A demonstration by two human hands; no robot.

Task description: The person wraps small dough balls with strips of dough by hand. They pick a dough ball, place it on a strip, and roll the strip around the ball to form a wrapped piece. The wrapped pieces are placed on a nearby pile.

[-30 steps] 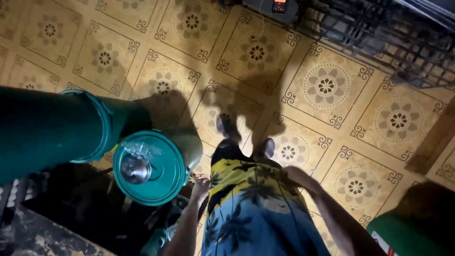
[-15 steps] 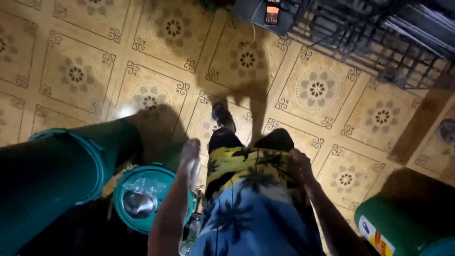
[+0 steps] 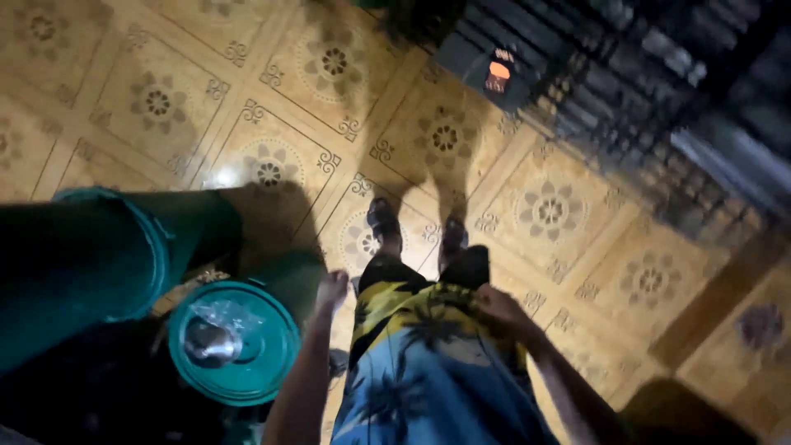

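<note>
Dim, warm yellow light from above and behind. Small glare spot on the glossy patterned yellow tiled floor [image 3: 247, 124]. Long shadow cast forward from the feet across the tiles. Lower left around the round teal plastic lid [image 3: 247, 363] nearly black. Dark metal grille [image 3: 659, 107] at upper right smeared by motion blur. Soft focus throughout.

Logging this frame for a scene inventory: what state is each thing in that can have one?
Left hand: empty, hanging beside the teal lid.
Right hand: resting on the patterned shirt, whether it grips the cloth cannot be told.
Teal lid: closed on its container, clear plastic over the metal knob.
Device on the floor: display lit orange.
</note>
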